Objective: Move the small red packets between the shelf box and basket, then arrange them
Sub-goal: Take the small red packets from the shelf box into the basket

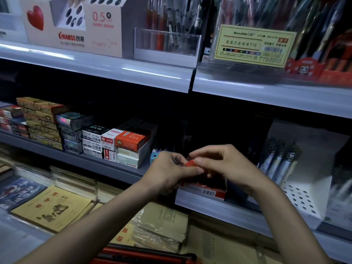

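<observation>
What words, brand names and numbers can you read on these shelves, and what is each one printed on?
"0.5": pink pen display box, top shelf.
"HANSS": same box, beside the red heart.
"Snowhite" and "T16": yellow label card.
"S207": red and white deli box, middle shelf.
"0.5": pale box beneath the orange box.
Barcode label on the red shelf box, and other small print: too blurred to read.

Two bare forearms, no sleeves in view. The left hand [167,171] and right hand [226,164] wear no gloves, rings or watch.
</observation>
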Tool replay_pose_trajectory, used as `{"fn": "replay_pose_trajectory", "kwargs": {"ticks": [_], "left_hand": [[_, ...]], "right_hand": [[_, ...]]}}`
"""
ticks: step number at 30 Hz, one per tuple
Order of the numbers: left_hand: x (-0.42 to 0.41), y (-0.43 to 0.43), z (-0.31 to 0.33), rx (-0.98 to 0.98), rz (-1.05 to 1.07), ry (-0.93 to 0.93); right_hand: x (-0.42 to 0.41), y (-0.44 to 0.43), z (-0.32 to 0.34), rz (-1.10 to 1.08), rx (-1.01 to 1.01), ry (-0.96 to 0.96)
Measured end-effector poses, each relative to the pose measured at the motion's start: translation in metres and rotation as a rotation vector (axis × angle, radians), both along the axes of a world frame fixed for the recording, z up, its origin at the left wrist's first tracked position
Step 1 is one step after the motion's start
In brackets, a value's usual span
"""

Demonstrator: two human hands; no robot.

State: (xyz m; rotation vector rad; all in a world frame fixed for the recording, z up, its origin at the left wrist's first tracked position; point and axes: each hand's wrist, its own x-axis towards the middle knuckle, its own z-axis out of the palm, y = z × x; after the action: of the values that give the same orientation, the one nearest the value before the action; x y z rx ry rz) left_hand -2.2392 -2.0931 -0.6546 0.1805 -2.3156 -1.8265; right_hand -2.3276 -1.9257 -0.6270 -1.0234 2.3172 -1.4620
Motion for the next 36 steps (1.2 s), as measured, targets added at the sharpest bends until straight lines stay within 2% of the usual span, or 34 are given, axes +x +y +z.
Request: {"fn": "replay_pose_trajectory", "kwargs": {"ticks": [2,4,6,7,9,11,15,20,23,25,27,30,33,36], "left_hand": [[0.000,0.005,0.002,-0.037,-0.002,0.020],[-0.001,0.007,0.002,-0.024,0.007,-0.001],[-0.003,0.005,-0.001,0.062,0.035,-0.087],[-0.005,0.003,-0.001,0.165,0.043,-0.142],[-0.007,-0.001,0.000,0.445,0.052,-0.255],[-0.007,-0.004,0.004,0.642,0.044,-0.361],[-0.008,-0.011,0.010,0.848,0.008,-0.412],[-0.004,-0.012,0.012,0.904,-0.001,-0.402],[-0.005,-0.010,0.008,0.885,0.030,-0.366],[-0.008,-0.008,0.004,0.876,0.019,-0.321],[-0.011,-0.005,-0.001,0.858,0.002,-0.276],[-0.015,0.003,-0.003,0.808,-0.022,-0.212],[-0.018,0.009,-0.003,0.764,-0.074,-0.190],[-0.020,0.011,-0.002,0.756,-0.099,-0.207]], "right_hand": [[0.001,0.002,-0.001,0.003,0.039,0.034],[-0.001,0.004,0.000,-0.052,0.000,-0.039],[-0.007,0.008,0.000,-0.146,-0.075,-0.107],[-0.011,0.009,-0.001,-0.233,-0.095,-0.076],[-0.020,0.013,-0.003,-0.471,-0.022,0.137],[-0.025,0.015,-0.007,-0.630,0.128,0.379],[-0.030,0.009,-0.022,-0.640,0.380,0.578],[-0.035,0.010,-0.039,-0.500,0.537,0.626],[-0.036,0.014,-0.038,-0.485,0.500,0.568],[-0.034,0.014,-0.034,-0.502,0.362,0.476],[-0.031,0.011,-0.027,-0.470,0.172,0.305],[-0.016,0.008,-0.011,-0.266,-0.064,-0.055],[-0.001,0.008,-0.001,-0.129,-0.123,-0.175],[-0.001,0.009,-0.001,-0.177,-0.158,-0.238]]}}
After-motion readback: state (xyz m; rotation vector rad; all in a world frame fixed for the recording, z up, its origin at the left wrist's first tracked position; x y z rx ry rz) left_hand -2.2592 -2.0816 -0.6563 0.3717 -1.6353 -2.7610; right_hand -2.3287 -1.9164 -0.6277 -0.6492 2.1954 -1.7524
